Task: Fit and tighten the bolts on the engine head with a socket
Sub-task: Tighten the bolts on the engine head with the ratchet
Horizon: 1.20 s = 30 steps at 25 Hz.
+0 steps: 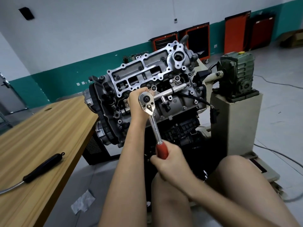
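From my remote seat, the relation that matters is the ratchet [153,123] against the engine head [147,74]. Its long axis runs from the chrome drive end, pressed to the head's face, down and slightly right toward me, ending in the red grip [162,149]. My right hand [170,163] is at that near end, fingers clamped round the red grip. My left hand [136,102] is at the far end, its fingers [142,90] curled behind the drive end. It seems to steady what sits under there. The socket and the bolt it should be on are hidden behind the ratchet's drive end and that hand, so I cannot tell how squarely it seats.

I judge this as mid-tightening: the next pull belongs to the right hand, sweeping the grip sideways across the head's face while the left holds the pivot. Other bolts [140,68] show seated higher on the head. A black-handled tool [42,167] lies on the counter [41,128], well apart.
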### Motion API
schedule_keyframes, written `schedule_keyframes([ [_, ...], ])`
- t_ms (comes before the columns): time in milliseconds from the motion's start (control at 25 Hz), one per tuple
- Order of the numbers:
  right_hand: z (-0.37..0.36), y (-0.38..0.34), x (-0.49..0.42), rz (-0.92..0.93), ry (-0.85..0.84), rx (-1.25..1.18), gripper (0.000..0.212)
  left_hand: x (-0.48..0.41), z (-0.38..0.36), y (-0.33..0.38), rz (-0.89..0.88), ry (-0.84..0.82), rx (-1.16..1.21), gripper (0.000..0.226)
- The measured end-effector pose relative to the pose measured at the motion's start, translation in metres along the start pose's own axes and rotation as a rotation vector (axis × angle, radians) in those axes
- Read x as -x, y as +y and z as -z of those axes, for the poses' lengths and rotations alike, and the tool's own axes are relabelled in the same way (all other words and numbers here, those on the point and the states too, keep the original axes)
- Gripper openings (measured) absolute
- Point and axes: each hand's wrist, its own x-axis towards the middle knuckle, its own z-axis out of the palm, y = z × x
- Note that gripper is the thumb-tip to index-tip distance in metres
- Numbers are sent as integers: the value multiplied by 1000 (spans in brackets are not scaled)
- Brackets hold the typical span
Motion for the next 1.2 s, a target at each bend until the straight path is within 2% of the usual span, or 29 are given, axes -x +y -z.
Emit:
schedule_keyframes([
  [80, 53, -9, -17, 79, -91, 289, 41, -2, 6, -1, -64, -95, -93, 57],
  [160, 113, -34, -50, 159, -189, 674, 35, -6, 12, 0, -108, -204, -186, 57],
  [240, 150, -62, -77, 258, -213, 951, 26, -8, 15, 1, -149, -266, -231, 51],
  [280, 156, -67, -84, 299, -194, 1015, 26, -8, 15, 1, -148, -259, -225, 49],
  [360, 142, -55, -73, 269, -133, 923, 34, -2, 12, 1, -88, -161, -147, 52],
  [520, 52, -4, -13, 181, -2, 355, 33, 4, 0, 5, -4, -23, -1, 58],
  [640, 10, 0, -4, 17, -154, -37, 28, 2, -1, 4, 39, 29, 74, 53],
  [720, 11, -6, -9, -70, -191, -168, 27, 0, 1, 1, 58, 21, 62, 47],
  [800, 21, -16, -15, -66, -80, -108, 32, -2, 3, 2, 63, 8, 53, 49],
  [920, 35, -33, -20, 53, 50, 133, 32, -3, 6, 10, 22, 0, 54, 57],
  [1040, 47, -51, -14, 107, 34, 207, 31, 0, 7, 23, -15, -8, 56, 52],
  [1200, 69, -68, 7, 117, 27, 185, 30, 13, 1, 52, -25, -21, 113, 29],
])
